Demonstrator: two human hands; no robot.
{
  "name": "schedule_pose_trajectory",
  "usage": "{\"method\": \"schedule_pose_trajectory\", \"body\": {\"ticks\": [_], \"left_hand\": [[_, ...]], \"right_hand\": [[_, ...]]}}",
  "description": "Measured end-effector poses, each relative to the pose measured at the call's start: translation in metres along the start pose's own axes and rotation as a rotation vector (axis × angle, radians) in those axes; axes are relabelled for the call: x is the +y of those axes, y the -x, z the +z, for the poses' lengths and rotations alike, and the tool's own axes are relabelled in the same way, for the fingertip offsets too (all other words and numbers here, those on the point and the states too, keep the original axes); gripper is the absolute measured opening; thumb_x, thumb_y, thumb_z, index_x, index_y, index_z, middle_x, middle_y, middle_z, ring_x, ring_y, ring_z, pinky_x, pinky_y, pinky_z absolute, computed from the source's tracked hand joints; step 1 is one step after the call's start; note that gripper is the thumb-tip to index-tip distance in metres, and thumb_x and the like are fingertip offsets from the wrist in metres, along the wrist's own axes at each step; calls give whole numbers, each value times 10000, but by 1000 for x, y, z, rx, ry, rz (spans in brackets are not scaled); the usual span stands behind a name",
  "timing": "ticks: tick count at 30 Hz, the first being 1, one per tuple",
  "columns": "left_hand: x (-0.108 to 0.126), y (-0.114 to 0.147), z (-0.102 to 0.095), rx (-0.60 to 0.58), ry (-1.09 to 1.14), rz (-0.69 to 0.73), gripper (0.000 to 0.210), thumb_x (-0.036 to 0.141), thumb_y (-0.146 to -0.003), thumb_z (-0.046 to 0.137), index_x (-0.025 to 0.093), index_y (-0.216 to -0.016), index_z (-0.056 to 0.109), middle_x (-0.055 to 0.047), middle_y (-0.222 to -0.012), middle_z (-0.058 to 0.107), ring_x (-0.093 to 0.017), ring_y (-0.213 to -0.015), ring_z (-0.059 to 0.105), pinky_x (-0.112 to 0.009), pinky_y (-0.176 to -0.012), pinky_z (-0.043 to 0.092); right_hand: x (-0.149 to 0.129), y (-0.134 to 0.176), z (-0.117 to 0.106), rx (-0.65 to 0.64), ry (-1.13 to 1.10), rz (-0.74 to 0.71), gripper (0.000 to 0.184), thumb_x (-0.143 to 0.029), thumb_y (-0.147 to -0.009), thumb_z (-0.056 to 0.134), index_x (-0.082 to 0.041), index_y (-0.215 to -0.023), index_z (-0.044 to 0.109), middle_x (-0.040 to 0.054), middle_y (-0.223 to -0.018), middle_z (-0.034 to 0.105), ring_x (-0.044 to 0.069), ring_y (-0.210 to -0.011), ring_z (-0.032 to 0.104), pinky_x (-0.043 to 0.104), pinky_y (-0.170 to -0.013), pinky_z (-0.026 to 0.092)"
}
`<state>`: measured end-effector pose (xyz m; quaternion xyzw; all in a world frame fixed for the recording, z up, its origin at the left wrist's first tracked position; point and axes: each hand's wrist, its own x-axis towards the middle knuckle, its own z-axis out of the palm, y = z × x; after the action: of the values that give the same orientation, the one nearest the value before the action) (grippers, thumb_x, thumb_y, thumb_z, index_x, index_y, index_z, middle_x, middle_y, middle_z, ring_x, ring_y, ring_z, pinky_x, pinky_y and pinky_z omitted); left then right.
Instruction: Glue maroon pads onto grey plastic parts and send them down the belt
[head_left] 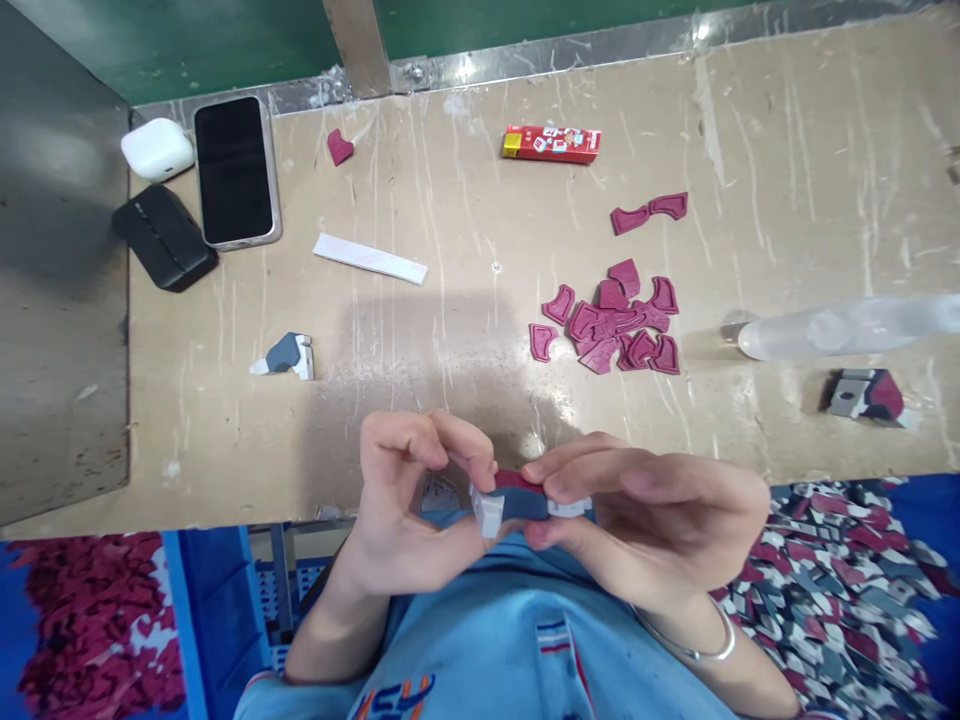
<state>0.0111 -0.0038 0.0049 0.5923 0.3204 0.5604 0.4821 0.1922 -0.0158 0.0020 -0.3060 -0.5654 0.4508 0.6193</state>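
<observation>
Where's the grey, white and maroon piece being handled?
The piece is below and right of centre in the head view, held between the left hand and right hand, near the blue shirt.

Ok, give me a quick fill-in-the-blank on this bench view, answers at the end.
The left hand and right hand hold a part whose two ends are coloured ____.
A bracelet circles the ____ wrist.
The phone lies with its screen facing ____.
The small box is mostly ____ in colour.
Missing words: white; right; up; red.
</observation>
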Motion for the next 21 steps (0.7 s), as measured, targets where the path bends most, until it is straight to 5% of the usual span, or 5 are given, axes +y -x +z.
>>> {"method": "schedule_pose_trajectory", "body": {"ticks": [11, 21], "left_hand": [[2, 1, 1, 11, 60, -82, 550, 142, -857, 929, 314, -1143, 492, 59, -866, 609, -121, -737, 668, -217, -617, 570], [0, 1, 1, 1, 24, -52, 516, 145, -911, 883, 307, -1108, 434, 77, -839, 587, -99, -726, 634, -220, -669, 547]], "right_hand": [[-5, 1, 1, -7, 72, 32, 692, 9, -831, 916, -319, -1385, 661, -7, -917, 839, 218, -789, 837, 370, -769, 779], [-3, 1, 1, -24, 40, 17, 752, 52, -829, 892, -318, -1439, 656, -16, -938, 813, 187, -830, 823, 339, -839, 771]]}}
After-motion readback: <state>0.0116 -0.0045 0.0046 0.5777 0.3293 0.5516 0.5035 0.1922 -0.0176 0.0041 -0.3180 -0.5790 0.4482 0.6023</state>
